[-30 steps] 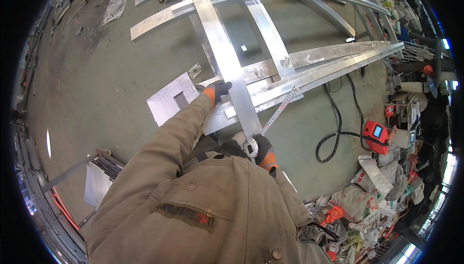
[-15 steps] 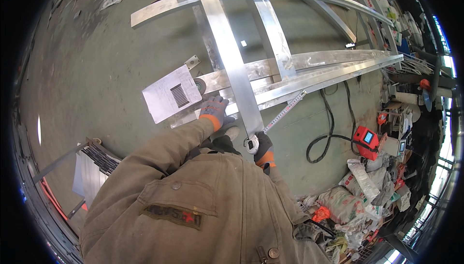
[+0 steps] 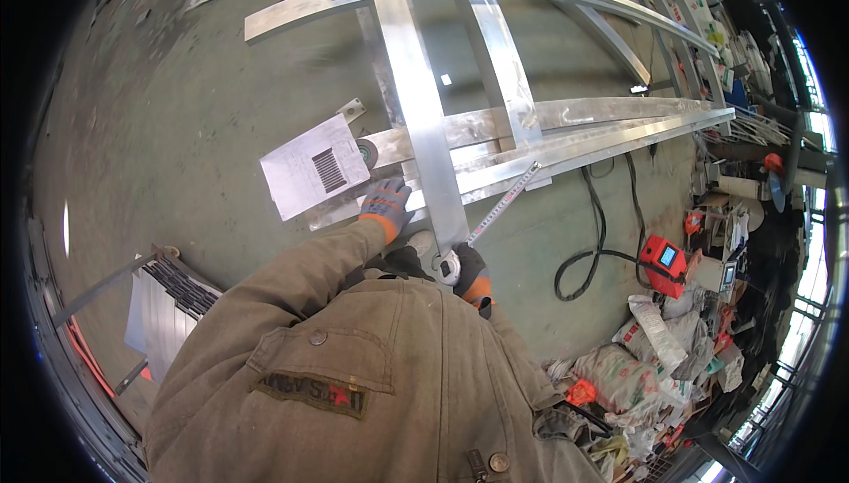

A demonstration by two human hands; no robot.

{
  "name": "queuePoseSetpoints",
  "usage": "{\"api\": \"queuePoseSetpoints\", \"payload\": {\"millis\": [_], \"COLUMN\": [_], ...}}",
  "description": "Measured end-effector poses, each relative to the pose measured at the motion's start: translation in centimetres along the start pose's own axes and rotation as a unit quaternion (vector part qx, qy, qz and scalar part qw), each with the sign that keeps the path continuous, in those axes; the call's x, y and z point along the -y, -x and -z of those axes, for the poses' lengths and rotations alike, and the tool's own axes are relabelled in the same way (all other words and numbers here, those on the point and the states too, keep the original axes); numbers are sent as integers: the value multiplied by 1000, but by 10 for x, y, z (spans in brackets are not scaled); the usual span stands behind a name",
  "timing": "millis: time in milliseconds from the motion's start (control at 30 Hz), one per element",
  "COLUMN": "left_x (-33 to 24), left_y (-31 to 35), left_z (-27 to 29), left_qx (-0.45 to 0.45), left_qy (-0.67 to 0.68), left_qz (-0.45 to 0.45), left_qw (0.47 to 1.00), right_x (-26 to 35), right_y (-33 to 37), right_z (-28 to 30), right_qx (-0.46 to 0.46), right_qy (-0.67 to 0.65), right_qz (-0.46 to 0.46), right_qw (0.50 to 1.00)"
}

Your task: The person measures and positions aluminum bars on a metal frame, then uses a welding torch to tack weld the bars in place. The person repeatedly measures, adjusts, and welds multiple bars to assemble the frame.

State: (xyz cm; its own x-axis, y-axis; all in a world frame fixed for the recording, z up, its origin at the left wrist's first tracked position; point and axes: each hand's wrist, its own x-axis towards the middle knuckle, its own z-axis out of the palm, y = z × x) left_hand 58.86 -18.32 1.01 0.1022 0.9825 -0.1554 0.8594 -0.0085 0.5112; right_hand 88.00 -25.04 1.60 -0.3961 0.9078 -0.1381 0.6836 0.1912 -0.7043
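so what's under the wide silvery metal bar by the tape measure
Crosswise metal bars pass beneath the wide silvery metal bar, showing on both sides; the stretches directly under it are covered.

White tape measure (image 3: 449,268), extended (slantwise).

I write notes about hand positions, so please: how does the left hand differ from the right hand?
No tool shows in the left hand; the right hand holds a tape measure. The left hand is by the paper sheet, the right hand at the near end of the long top metal bar. Both wear grey gloves with orange cuffs.
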Motion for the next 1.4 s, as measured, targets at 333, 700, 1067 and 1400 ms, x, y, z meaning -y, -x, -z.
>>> {"api": "queuePoseSetpoints", "payload": {"millis": [333, 700, 1067, 1400], "left_x": [12, 21, 34, 55], "left_y": [15, 7, -1, -83], "left_z": [15, 15, -3, -1], "left_qx": [21, 74, 99, 18], "left_qy": [-12, -10, 25, 348], "left_qz": [62, 107, 81, 135], "left_qw": [998, 991, 991, 928], "right_x": [3, 20, -4, 12], "right_y": [1, -4, 4, 2], "right_z": [-21, -31, -43, -21], "right_qx": [24, -32, -6, 7], "right_qy": [-146, -335, -343, -46], "right_qz": [-67, -308, -315, -98], "right_qw": [987, 890, 885, 994]}}
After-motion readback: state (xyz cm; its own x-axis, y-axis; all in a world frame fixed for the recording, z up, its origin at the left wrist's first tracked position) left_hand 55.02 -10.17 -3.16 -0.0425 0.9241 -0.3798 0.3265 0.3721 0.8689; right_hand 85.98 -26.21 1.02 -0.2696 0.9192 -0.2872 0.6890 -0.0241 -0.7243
